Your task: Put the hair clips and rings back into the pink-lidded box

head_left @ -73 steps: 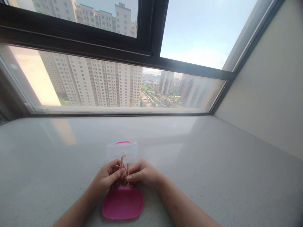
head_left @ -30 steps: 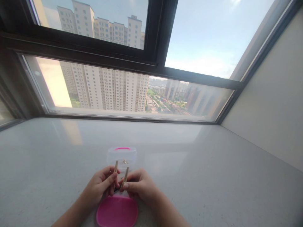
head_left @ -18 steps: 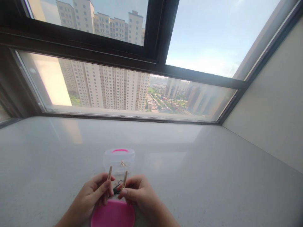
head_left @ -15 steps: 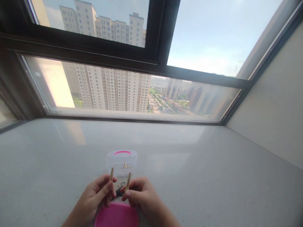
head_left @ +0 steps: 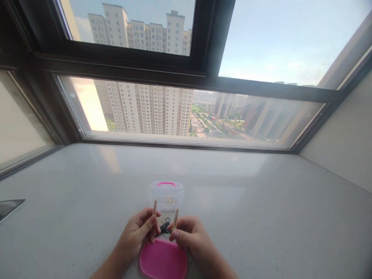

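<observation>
My left hand (head_left: 143, 228) pinches a slim gold hair clip (head_left: 155, 208) between thumb and fingers, its tip pointing up. A similar gold hair clip (head_left: 175, 219) stands up from the closed fingers of my right hand (head_left: 190, 232). The two clips are held a short way apart, not touching. Between and behind the hands lie black items (head_left: 164, 227) with ring-shaped pieces, partly hidden by my fingers. Just below my fingertips is a pink lid-like tray (head_left: 163, 259).
Beyond my hands stands a clear plastic box (head_left: 154, 190) with a pink handle and some gold pieces showing in it. The pale countertop (head_left: 247, 217) runs back to a dark-framed window (head_left: 188, 147). A dark flat object (head_left: 10, 208) lies at the far left edge.
My view has swung left, so everything sits further right and the dark object at the left edge has come into view. Both hands keep hold of their clips.
</observation>
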A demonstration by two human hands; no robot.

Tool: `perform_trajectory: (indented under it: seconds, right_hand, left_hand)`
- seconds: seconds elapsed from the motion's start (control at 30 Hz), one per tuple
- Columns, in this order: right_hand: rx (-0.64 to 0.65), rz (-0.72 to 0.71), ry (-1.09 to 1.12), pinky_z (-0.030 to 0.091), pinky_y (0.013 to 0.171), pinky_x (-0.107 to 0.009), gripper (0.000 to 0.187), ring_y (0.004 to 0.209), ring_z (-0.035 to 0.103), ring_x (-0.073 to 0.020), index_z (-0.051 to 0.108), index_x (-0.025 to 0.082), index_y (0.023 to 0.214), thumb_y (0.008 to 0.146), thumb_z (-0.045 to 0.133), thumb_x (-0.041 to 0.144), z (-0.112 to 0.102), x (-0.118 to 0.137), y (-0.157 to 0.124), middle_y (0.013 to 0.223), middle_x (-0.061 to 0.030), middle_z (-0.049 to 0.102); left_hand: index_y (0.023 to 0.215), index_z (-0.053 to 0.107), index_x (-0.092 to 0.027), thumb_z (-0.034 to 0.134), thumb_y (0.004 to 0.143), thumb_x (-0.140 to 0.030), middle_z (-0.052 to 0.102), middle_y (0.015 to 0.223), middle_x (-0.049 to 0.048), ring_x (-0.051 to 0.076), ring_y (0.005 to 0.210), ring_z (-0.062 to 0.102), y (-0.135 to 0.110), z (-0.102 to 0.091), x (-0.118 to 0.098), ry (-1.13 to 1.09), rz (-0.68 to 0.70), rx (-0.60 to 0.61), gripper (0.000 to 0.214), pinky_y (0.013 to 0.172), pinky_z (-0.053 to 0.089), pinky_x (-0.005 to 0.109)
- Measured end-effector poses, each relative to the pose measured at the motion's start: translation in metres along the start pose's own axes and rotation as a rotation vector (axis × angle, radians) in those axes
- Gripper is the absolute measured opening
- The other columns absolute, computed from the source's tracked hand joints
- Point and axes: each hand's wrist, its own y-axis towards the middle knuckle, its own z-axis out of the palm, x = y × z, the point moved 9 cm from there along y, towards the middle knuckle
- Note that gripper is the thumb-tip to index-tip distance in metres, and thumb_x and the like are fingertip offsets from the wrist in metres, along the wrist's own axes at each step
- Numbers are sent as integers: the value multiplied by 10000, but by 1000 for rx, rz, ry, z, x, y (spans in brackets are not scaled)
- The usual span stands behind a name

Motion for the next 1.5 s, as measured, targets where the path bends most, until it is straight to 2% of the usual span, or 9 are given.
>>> perform_trajectory:
  seconds: [0.27, 0.47, 0.67, 0.83, 0.93, 1.13, 1.5]
  right_hand:
    - [15, 72, -97, 283, 453, -185, 303, 470, 416, -58, 703, 118, 828, 649, 748, 357, -1, 1, -4, 640, -41, 630]
    - [22, 51, -112, 282, 450, -197, 307, 456, 397, -59, 691, 109, 822, 658, 738, 365, 0, 4, -5, 613, -29, 599]
    - [-3, 12, -128, 285, 443, -200, 310, 440, 378, -55, 686, 106, 826, 697, 700, 387, 2, 10, -3, 587, -11, 567]
    - [-29, 24, -105, 292, 437, -198, 303, 432, 389, -52, 685, 107, 858, 703, 695, 367, -1, 9, -3, 620, -20, 587]
    - [-15, 25, -103, 292, 435, -196, 314, 435, 399, -52, 678, 105, 867, 696, 702, 368, 0, 9, -4, 643, -30, 603]
    - [-28, 28, -38, 273, 411, -182, 345, 410, 392, -39, 647, 109, 906, 690, 711, 371, -1, 8, -3, 645, -21, 604]
    - [-27, -7, 14, 261, 381, -178, 351, 374, 401, -40, 643, 98, 792, 637, 751, 394, 0, 8, 2, 601, -23, 617]
  left_hand:
    - [902, 557, -117, 562, 828, -376, 602, 612, 14, 77, 435, 488, -1, 1, 2, 12, 50, 30, 270, 431, 323, 192]
    - [918, 557, -123, 543, 846, -349, 606, 639, 16, 80, 458, 499, -4, 5, 3, -3, 67, 43, 238, 452, 345, 198]
    - [899, 584, -113, 549, 833, -395, 607, 650, 32, 94, 484, 498, -6, 10, 0, 45, 45, 46, 291, 487, 358, 211]
    - [910, 578, -125, 540, 837, -405, 543, 593, -9, 57, 439, 371, -7, 11, 0, 66, 43, 19, 292, 446, 258, 188]
    - [920, 571, -134, 539, 834, -416, 517, 587, -17, 61, 445, 352, -6, 10, 4, 69, 40, 8, 296, 439, 232, 188]
    - [940, 563, -137, 514, 851, -408, 478, 575, -27, 75, 485, 369, -4, 9, 4, 115, 65, 10, 289, 469, 257, 194]
    - [903, 586, -138, 505, 835, -457, 419, 536, -39, 104, 501, 367, 5, 18, -5, 245, 136, 39, 336, 502, 293, 207]
